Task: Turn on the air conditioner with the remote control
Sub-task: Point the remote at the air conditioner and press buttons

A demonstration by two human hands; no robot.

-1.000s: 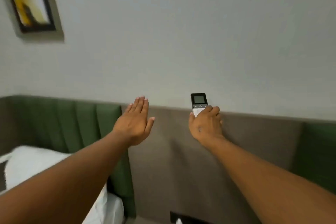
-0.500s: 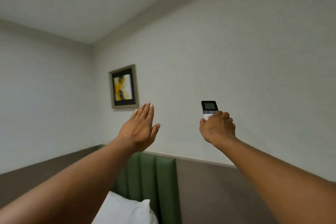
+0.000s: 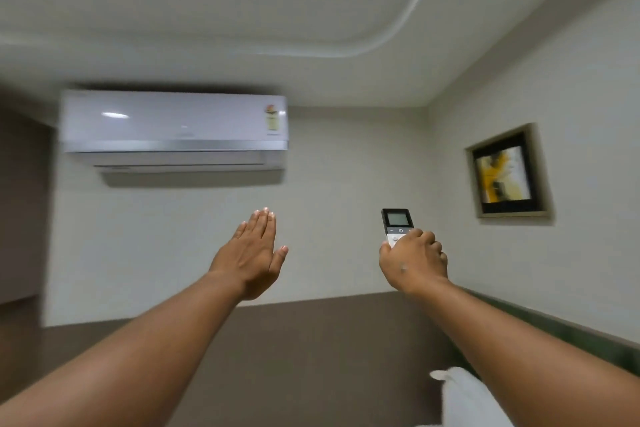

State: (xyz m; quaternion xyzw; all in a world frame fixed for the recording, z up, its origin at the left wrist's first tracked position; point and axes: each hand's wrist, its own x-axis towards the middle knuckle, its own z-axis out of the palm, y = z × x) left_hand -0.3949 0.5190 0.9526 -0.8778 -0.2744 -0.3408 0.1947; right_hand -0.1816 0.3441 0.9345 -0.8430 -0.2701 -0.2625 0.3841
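Walls (image 3: 346, 218) of pale grey fill most of the view, meeting a ceiling (image 3: 242, 10) with a curved recessed edge, and a brown padded panel (image 3: 311, 340) runs along their lower part. High on the far wall, left of centre, hangs the white air conditioner (image 3: 173, 125), its flap shut and a small sticker near its right end. On the right wall sits a framed picture (image 3: 507, 175) with yellow and black in it. A white pillow (image 3: 467, 399) shows at the near right edge. Both bare forearms reach forward and up. The left hand (image 3: 252, 256) is spread flat, fingers together and straight, holding nothing, below the unit's right end. The right hand (image 3: 412, 260) is curled around the lower part of the remote control (image 3: 396, 224), whose dark screen end sticks up above the knuckles; the thumb lies over the white buttons.
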